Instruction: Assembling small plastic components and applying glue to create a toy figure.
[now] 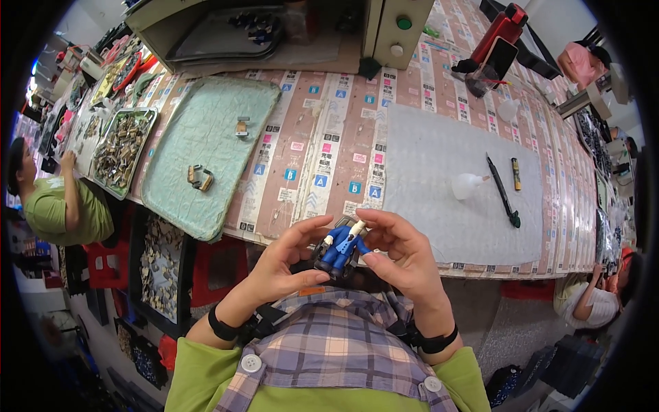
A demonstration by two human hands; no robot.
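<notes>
Between my two hands, just in front of the table's near edge, is a small figurine (340, 248) in a blue suit, which looks seated on a dark base or chair. My left hand (283, 259) has its fingers and thumb curled round the figurine's left side. On the other side, my right hand (406, 257) grips it with the thumb low near the blue arm and the fingers at the top. Its back is hidden from view. Both wrists wear black bands.
A cloth-covered tray (206, 123) at left bears a few small brown-and-grey pieces (200, 178). Farther left, a metal tray (152, 118) is heaped with parts. On a pale mat (422, 158) at right lie a white squeeze bottle (469, 186), black pen-like tool (503, 187) and small tube (516, 174). Co-workers sit both sides.
</notes>
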